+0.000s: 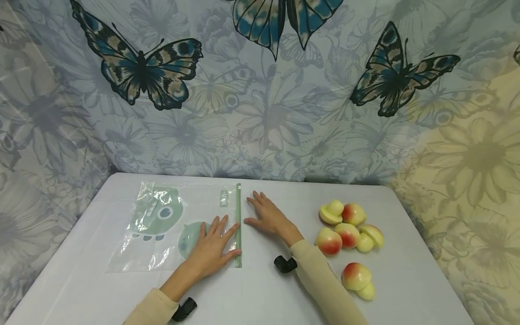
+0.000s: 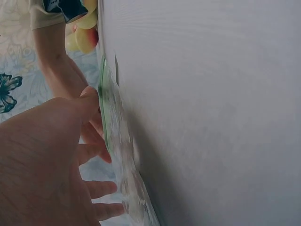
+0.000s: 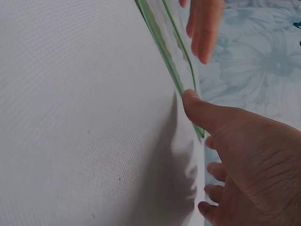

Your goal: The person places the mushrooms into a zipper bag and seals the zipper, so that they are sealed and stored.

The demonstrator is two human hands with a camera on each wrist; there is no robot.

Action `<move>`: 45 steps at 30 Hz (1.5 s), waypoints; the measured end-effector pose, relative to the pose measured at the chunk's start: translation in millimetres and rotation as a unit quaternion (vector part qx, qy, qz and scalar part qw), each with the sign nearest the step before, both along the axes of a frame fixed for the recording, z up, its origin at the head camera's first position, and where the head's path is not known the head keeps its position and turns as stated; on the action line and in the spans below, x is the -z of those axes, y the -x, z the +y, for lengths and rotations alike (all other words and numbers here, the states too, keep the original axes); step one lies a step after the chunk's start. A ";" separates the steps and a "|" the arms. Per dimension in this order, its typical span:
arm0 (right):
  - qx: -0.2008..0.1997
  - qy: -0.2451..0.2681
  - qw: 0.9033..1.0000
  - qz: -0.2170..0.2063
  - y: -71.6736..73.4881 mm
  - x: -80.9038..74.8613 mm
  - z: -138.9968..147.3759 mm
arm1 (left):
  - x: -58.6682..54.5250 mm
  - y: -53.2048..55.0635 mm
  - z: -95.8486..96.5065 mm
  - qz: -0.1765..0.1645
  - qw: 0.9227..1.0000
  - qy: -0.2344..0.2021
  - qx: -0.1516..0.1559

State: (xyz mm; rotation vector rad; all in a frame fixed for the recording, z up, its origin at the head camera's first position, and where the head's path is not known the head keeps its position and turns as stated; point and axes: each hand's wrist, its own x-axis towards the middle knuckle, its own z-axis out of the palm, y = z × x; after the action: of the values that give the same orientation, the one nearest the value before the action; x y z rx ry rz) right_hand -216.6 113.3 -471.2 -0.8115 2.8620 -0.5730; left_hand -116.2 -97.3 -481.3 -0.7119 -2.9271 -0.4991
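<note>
A clear zip bag (image 1: 197,201) printed with green cartoon figures lies flat on the white table, its green zip edge (image 1: 239,203) facing right. My left hand (image 1: 213,248) spreads its straight fingers over the bag's lower right part, thumb reaching the zip edge. In the left wrist view those fingers (image 2: 101,188) are right at the plastic film. Just right of the zip edge, my right hand (image 1: 270,216) is held low over the table with fingers extended, gripping nothing. The right wrist view shows its thumb (image 3: 195,103) overlapping the green zip edge.
Several red-and-yellow round fruits (image 1: 355,214) with pale yellow pieces (image 1: 365,243) sit in a loose group on the right side of the table (image 1: 264,298). One more fruit (image 1: 356,276) lies nearer the front. A butterfly-printed cloth (image 1: 260,135) hangs behind.
</note>
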 end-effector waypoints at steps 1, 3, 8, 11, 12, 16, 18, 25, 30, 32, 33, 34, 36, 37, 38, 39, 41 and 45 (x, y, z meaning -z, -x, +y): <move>-0.002 -0.003 1.000 0.000 0.5 0.3 -0.9 | -0.4 -0.2 0.2 -0.002 1.000 0.002 0.001; -0.007 -0.009 1.000 -0.005 1.7 1.3 -2.9 | -1.0 -0.7 0.6 -0.006 1.000 0.005 0.002; -0.012 -0.022 1.000 -0.012 2.5 4.1 -5.4 | -1.9 -1.1 1.4 -0.016 1.000 0.016 0.003; -0.013 -0.028 0.999 -0.013 3.0 5.1 -6.0 | -2.4 -0.7 1.9 -0.022 1.000 0.018 0.004; -0.013 -0.028 0.999 -0.013 3.3 5.3 -6.2 | -2.6 -0.5 2.1 -0.023 1.000 0.020 0.004; -0.006 -0.026 0.999 -0.026 4.0 3.7 -6.6 | -3.2 -0.3 2.4 -0.023 1.000 0.019 0.005; -0.001 -0.026 0.999 -0.038 3.9 1.3 -6.7 | -3.3 0.1 2.7 -0.023 1.000 0.017 0.006; 0.000 -0.042 0.998 -0.053 3.7 -3.8 -9.6 | -0.8 1.3 3.2 -0.039 0.999 0.006 0.004; 0.005 -0.056 0.997 -0.044 2.2 -1.6 -9.6 | -0.4 0.1 2.4 -0.051 0.999 0.004 0.011; 0.010 -0.058 0.997 -0.040 1.7 -0.1 -8.8 | -1.1 -0.7 2.4 -0.055 0.998 0.003 0.015; 0.010 -0.059 0.998 -0.038 1.4 0.3 -8.4 | -1.2 -0.9 2.7 -0.056 0.998 0.002 0.018; 0.010 -0.057 0.998 -0.037 0.9 0.8 -8.0 | -1.5 -1.2 2.9 -0.058 0.998 0.000 0.020; 0.009 -0.053 0.998 -0.035 -0.1 1.0 -7.6 | -2.1 -1.8 3.0 -0.063 0.998 -0.001 0.021; 0.010 -0.049 0.998 -0.036 -0.6 1.1 -7.6 | -2.7 -2.0 3.1 -0.064 0.998 -0.001 0.022; 0.010 -0.047 0.998 -0.035 -0.8 1.5 -7.7 | -3.1 -2.2 3.3 -0.066 0.998 0.000 0.022; 0.010 -0.046 0.998 -0.033 -1.1 1.9 -8.0 | -3.2 -2.0 3.6 -0.065 0.998 0.001 0.023; 0.011 -0.046 0.998 -0.033 -1.0 2.4 -9.3 | -3.5 -1.8 3.8 -0.062 0.998 0.003 0.023; 0.014 -0.045 0.998 -0.041 0.1 2.4 -13.4 | -3.5 -0.7 4.3 -0.052 0.998 0.010 0.025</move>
State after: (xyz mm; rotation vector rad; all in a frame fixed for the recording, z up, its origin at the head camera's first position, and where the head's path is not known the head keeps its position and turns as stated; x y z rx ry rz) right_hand -216.7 99.9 -473.6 -0.7168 2.8053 -0.4659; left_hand -115.5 -93.0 -477.8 -0.7873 -3.0204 -0.5273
